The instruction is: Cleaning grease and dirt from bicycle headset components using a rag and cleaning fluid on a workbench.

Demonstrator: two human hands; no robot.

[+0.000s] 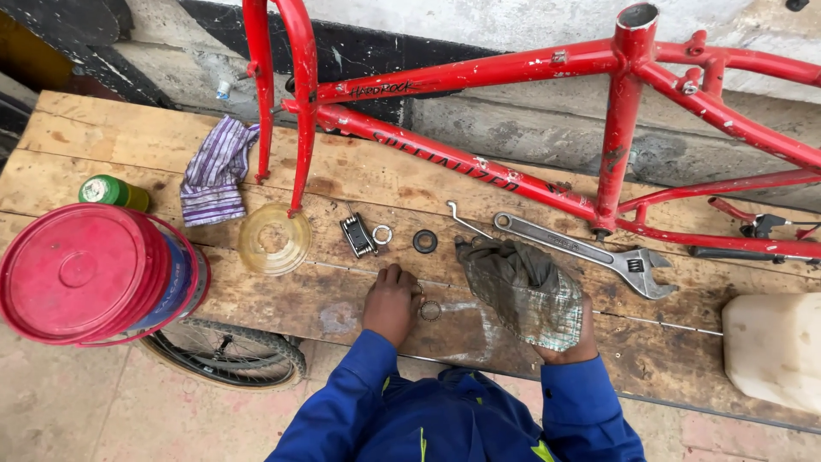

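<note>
1. The red bicycle frame [547,128] runs along the far edge of the counter [128,145], fork legs resting on the planks and its rear end past the right edge.
2. A stack of red buckets [90,274] lies on its side at the near left corner, over a bicycle wheel [235,351] on the ground.
3. A pale plastic jug [774,346] sits at the near right edge; a striped cloth [214,171] and a green can [111,192] lie toward the far left.
4. The right hand [569,338] grips a grimy rag [522,287], which drapes over it near the front edge.
5. An adjustable wrench [581,252] lies just beyond the rag, a thin bent rod [466,221] beside its handle.
6. The left hand [392,301] is curled loosely, knuckles up, fingertips touching a small metal ring [429,310] on the planks near the front edge.
7. A clear plastic disc [274,239], a folded multi-tool [357,235], a silvery ring [382,233] and a black washer [425,241] lie mid-counter.
8. Risk, as I judge it: the ring is small and round and close to the front edge, so a nudge could roll it off or into a plank gap. The rag could also drag loose parts.
</note>
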